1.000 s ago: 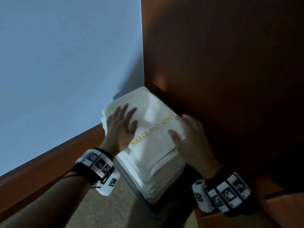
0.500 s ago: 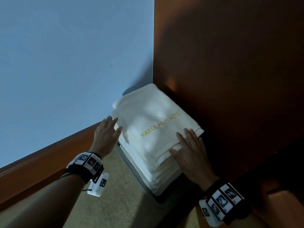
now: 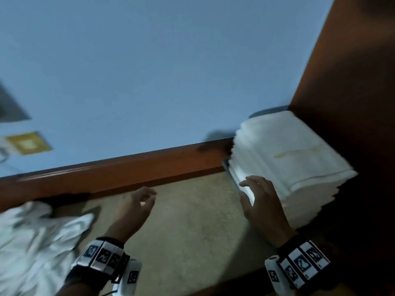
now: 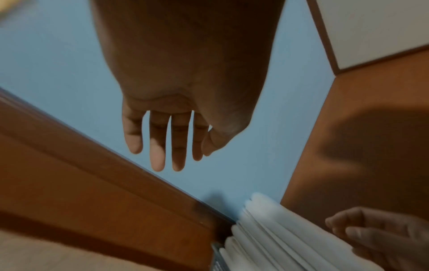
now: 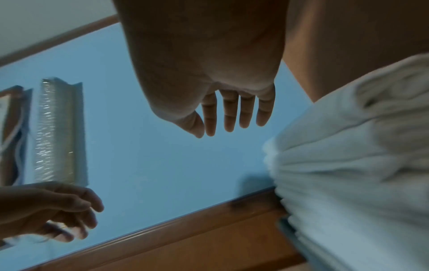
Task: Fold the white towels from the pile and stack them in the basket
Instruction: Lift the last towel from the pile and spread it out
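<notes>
1. The blue wall (image 3: 149,71) fills most of the head view, with a brown wooden skirting (image 3: 119,169) along its foot and a dark wooden panel (image 3: 352,82) at the right.
2. The beige carpet (image 3: 192,227) lies below the skirting.
3. The stack of folded white towels (image 3: 284,159) stands in the corner between wall and panel. It sits in the basket (image 3: 228,167), of which only a thin grey rim shows at the stack's left edge.
4. The loose pile of white towels (image 3: 36,242) lies crumpled on the carpet at far left, well apart from the stack.
5. The right hand (image 3: 259,199) is empty with relaxed fingers, just beside the stack's near corner.
6. The left hand (image 3: 134,208) hangs over the carpet, fingers loose, holding nothing.
7. Gold lettering (image 3: 297,152) on the top towel is too blurred to read.
</notes>
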The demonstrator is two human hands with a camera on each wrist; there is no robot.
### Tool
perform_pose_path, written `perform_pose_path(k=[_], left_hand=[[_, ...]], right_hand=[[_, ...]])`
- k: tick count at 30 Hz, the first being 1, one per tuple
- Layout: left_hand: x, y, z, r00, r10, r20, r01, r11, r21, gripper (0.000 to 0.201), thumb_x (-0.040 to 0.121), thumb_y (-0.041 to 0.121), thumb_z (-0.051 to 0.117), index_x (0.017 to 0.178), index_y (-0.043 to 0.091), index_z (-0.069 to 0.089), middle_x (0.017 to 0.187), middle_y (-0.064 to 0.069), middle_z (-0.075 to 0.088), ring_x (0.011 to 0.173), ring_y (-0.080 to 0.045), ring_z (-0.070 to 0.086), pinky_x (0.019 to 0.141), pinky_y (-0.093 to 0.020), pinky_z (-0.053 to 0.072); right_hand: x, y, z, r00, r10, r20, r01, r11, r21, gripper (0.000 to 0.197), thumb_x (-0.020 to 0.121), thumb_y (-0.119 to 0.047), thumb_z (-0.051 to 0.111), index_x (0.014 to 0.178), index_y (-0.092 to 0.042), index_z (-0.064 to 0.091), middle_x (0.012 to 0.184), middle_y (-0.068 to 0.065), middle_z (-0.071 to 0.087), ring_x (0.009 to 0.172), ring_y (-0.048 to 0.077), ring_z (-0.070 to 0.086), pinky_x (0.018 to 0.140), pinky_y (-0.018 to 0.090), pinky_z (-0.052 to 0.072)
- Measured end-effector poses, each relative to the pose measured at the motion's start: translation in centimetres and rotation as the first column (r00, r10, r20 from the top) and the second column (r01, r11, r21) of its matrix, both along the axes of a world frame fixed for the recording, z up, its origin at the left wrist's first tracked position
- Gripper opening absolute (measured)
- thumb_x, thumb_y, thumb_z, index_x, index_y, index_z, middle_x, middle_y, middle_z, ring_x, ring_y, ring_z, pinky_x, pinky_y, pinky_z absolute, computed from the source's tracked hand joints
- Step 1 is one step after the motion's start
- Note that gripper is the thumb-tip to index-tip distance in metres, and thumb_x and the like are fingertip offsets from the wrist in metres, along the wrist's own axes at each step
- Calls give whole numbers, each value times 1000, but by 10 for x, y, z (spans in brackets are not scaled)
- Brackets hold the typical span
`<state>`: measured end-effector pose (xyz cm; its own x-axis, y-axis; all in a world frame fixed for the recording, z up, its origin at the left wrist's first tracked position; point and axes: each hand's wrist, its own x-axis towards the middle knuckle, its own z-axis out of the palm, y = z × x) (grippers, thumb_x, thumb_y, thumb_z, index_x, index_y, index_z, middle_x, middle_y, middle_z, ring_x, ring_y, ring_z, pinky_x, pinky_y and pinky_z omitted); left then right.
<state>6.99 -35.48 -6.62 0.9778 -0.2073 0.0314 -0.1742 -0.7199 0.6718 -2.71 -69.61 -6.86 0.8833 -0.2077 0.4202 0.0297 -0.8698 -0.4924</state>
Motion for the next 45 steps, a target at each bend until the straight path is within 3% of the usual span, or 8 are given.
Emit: perform_pose_path(k=[11,14,24,29,32,36,41,45], left_hand=[[-170,283,-29,851,486,-201,-498,867,-9,15,90,22,67,88,35,74,77,11,74,76,-6,67,73,-34,55],[-195,334,-36,810,539,-232,-557,830,-15,15,94,21,63,93,33,73,78,11,75,70,-2,69,65,-26,56],[-196,430,-79,613,705,-357,-730,678,85,18,95,18,59,102,24,74,71,8,65,62,-10,60,47,-15,37],[-164,465,-108,550,729,-407,-761,638,115,20,97,17,56,105,25,73,73,9,66,58,-6,57,49,-14,37],[-142,483,-122,559,717,-415,-741,657,136,20,99,19,56,109,26,72,87,11,69,75,-8,64,63,-21,47],[-116,495,-133,598,686,-415,-701,698,143,22,99,18,57,115,24,69,106,8,70,102,-14,65,85,-30,54],[-87,498,-123,647,671,-362,-700,711,66,27,97,21,64,123,24,65,119,6,64,113,-15,62,88,-24,46],[-46,486,-87,725,667,-171,-681,732,-29,74,86,40,79,149,26,43,148,4,45,135,-18,46,109,-36,42]], right_hand=[[7,269,-32,884,444,-148,-446,895,21,17,89,-11,73,103,-21,70,109,-5,64,107,16,59,87,28,48],[20,340,-41,819,543,-184,-545,837,45,17,89,-12,71,102,-22,70,105,-7,65,106,18,59,88,33,51],[105,555,-106,516,712,-476,-793,607,49,21,95,-17,61,114,-16,67,117,4,64,115,24,57,93,36,49],[170,646,-144,497,679,-541,-825,563,-52,39,96,-27,62,130,-8,56,129,16,59,121,36,53,100,46,48],[216,683,-167,549,654,-521,-824,527,-207,59,90,-38,68,139,-7,52,135,18,55,127,39,50,104,51,46],[249,704,-180,489,647,-585,-860,472,-196,29,98,-26,57,120,-13,69,128,8,61,119,35,54,94,48,51],[240,686,-126,466,786,-405,-840,537,74,16,97,-9,55,97,-7,70,95,7,69,91,32,62,76,35,47],[210,647,-46,372,883,-286,-820,457,345,18,105,-12,53,107,-19,69,82,-11,68,74,6,63,70,25,48]])
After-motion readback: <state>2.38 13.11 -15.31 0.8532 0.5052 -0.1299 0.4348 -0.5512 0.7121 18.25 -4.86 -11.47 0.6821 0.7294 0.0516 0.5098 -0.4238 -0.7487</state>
